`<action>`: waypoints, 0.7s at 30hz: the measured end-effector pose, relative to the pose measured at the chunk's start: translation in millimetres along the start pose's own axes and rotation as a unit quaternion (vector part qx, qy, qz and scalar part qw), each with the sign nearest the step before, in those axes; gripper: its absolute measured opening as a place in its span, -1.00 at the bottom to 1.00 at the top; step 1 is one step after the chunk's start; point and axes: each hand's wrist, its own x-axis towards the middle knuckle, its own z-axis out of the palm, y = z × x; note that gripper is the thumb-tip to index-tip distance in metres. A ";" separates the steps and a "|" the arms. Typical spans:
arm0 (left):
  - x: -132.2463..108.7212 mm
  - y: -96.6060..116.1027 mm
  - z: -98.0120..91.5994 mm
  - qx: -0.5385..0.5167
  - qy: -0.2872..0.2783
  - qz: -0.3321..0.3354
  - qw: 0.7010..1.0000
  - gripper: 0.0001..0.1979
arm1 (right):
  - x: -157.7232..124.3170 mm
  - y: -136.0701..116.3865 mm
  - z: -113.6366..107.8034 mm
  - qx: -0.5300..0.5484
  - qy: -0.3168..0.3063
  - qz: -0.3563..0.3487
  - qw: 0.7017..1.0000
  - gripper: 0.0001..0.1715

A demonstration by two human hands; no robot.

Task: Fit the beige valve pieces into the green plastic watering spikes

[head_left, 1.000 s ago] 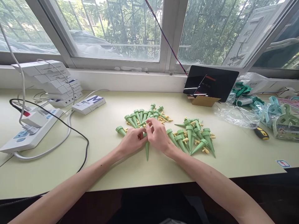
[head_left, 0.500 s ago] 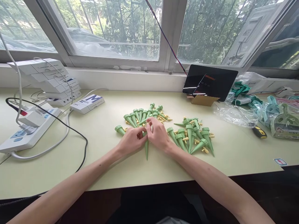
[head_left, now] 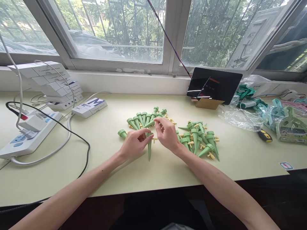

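The right hand (head_left: pixel 168 134) has parted rightward from the left hand (head_left: pixel 134 142), which pinches a green plastic spike (head_left: pixel 149 150) near the table's (head_left: pixel 115 179) middle; whether the right holds anything, I can't tell. Likely light, stiff; grip its cap end.

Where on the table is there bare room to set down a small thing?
Bare table shows between the single box and left cones, and between the right cones and sticker. Crowded: around the left hand and right hand, by the power strip, and by the plastic wrap.
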 end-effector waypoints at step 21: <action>5.9 -4.5 1.8 -0.176 0.076 -0.006 0.981 -0.87 | -16.4 -5.3 -18.5 0.079 -0.011 0.055 0.995 -0.77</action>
